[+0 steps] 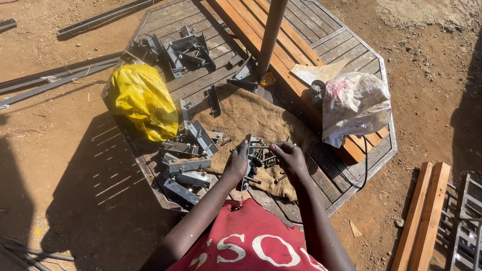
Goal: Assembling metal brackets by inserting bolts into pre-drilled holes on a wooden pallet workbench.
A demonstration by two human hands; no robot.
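My left hand (238,160) grips a long grey metal bracket (246,161) held upright on edge over a brown burlap sack (246,118). My right hand (288,156) pinches a bolt (261,147) at the bracket's upper end. Several loose bolts (265,159) lie on the sack between my hands. More grey metal brackets (188,168) are piled just left of my left hand, on the octagonal wooden table (351,175).
A yellow plastic bag (143,100) lies at the table's left, a white sack (354,103) at its right over orange wooden planks (261,30). A metal pole (271,32) rises from the table's middle. Dark brackets (181,50) sit at the back. Steel bars (55,78) and timber (424,216) lie on the dirt.
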